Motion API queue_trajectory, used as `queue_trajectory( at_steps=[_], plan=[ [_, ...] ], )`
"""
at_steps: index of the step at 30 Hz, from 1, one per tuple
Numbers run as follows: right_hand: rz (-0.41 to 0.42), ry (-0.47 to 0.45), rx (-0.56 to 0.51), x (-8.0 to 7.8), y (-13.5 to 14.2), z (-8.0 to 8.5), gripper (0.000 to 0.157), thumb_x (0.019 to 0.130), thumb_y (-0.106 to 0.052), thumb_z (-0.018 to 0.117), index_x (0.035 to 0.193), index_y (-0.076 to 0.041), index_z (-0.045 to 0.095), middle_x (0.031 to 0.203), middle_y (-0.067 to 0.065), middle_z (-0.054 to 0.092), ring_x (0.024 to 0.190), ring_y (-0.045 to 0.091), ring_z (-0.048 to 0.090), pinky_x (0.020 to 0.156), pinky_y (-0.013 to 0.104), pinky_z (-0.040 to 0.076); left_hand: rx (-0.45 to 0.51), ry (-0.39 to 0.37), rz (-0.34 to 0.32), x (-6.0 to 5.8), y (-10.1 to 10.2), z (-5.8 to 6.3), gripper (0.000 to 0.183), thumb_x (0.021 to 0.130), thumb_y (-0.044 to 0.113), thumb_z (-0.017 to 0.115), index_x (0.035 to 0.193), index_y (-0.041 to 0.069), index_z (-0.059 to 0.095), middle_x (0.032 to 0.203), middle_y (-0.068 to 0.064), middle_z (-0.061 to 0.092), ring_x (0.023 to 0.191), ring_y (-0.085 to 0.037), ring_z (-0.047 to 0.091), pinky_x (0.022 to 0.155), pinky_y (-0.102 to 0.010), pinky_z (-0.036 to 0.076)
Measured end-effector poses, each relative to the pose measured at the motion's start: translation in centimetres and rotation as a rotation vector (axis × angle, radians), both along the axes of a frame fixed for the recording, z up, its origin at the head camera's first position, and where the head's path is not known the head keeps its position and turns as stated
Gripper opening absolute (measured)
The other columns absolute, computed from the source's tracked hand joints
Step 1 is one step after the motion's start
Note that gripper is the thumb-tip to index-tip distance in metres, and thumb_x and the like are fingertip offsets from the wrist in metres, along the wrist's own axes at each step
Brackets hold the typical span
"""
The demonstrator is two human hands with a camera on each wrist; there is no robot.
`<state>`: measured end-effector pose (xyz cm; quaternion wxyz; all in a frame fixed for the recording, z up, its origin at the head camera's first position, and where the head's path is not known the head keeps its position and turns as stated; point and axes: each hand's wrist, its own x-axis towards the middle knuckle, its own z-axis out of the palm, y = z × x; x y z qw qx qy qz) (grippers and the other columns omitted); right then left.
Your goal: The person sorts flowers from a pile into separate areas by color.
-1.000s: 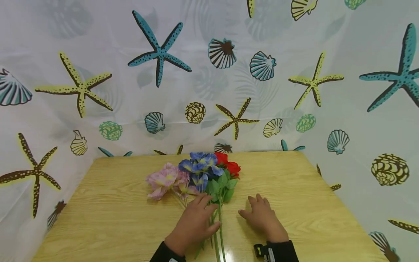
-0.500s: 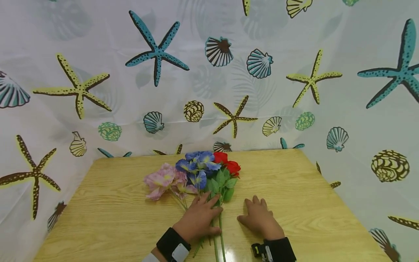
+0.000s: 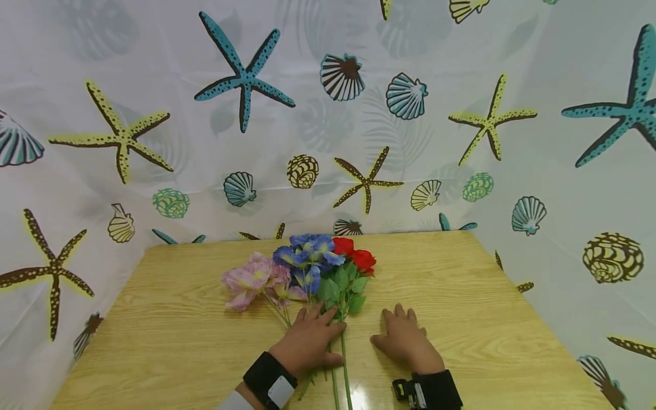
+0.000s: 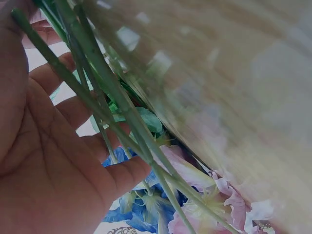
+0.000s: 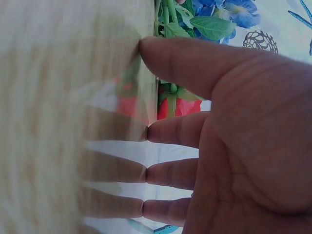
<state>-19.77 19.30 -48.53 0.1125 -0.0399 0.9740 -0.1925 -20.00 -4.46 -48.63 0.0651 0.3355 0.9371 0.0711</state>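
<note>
Artificial flowers lie side by side on the wooden table: a pink flower bunch, blue flowers in the middle, and red roses with green leaves. Their long green stems run toward the near edge. My left hand rests over the stems just below the blooms, fingers spread and relaxed. Seen from the left wrist, the stems cross in front of the palm without the fingers curled round them. To the right of the roses, my right hand holds nothing; its fingertips touch the glossy tabletop.
The wooden table reaches back to a white cloth printed with starfish and shells, which also stands at both sides. Dark straps are worn on the wrists.
My left hand has shifted slightly forward over the stems and its wrist strap now shows. The right hand has settled a little to the left, thumb extended. The flowers lie almost as before.
</note>
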Motion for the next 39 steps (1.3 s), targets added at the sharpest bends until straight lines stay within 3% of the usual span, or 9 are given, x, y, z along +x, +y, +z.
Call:
queue_trajectory(
  at_steps=[14,28,39],
  plan=[
    [0.006,-0.018,-0.010,-0.1,0.0,0.2,0.072,0.087,-0.040,0.062,0.142,0.000,0.040,0.149,0.032,0.021,0.134,0.055,0.010,0.092,0.079,0.020,0.026,-0.042,0.016,-0.4,-1.8,-0.3,0.071,0.081,0.062,0.058,0.143,0.028,0.044,0.153,-0.007,0.030,0.139,-0.038,0.020,0.106,-0.063,0.025],
    [0.016,-0.013,-0.020,0.1,0.2,0.6,0.070,0.087,-0.039,0.061,0.142,0.000,0.041,0.149,0.032,0.021,0.134,0.055,0.011,0.091,0.080,0.019,0.060,-0.053,0.037,-0.5,-4.9,0.1,0.072,0.079,0.060,0.061,0.142,0.027,0.046,0.152,-0.010,0.032,0.138,-0.040,0.020,0.105,-0.064,0.024],
    [0.024,-0.012,-0.024,0.0,0.3,0.6,0.071,0.088,-0.039,0.060,0.142,0.001,0.040,0.149,0.033,0.020,0.133,0.056,0.010,0.091,0.080,0.019,0.102,-0.038,0.093,-0.8,-7.6,-1.1,0.072,0.079,0.062,0.060,0.141,0.026,0.048,0.152,-0.011,0.032,0.138,-0.042,0.019,0.102,-0.068,0.024]
  ],
)
